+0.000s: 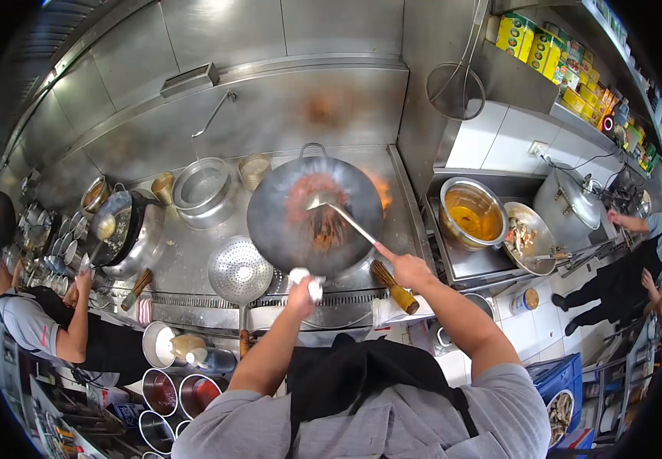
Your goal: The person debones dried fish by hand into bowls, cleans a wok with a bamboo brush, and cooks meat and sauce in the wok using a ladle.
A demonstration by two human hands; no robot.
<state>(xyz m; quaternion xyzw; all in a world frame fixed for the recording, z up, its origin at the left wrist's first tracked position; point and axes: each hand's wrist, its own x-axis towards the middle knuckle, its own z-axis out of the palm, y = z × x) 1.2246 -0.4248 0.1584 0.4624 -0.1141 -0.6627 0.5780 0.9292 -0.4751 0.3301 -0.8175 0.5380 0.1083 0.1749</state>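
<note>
A large dark wok (354,183) sits over the stove, with orange flame (381,191) showing at its right rim. Reddish shredded food (326,229) lies in the middle of the wok, hazy with steam. My right hand (411,271) is closed around the handle of a long metal ladle (346,216), whose bowl rests in the food. At the wok's near edge, my left hand (301,297) grips a white cloth (312,286) against the rim; the rim under the cloth is hidden. Left of the wok lies a perforated strainer (241,269).
A bamboo brush (396,288) lies right of the wok. A steel pot of orange liquid (472,216) and a bowl of food (528,237) stand further right. Metal basins (202,191) are at left. Sauce containers (160,392) stand near my left side. Co-workers (36,329) stand at both sides.
</note>
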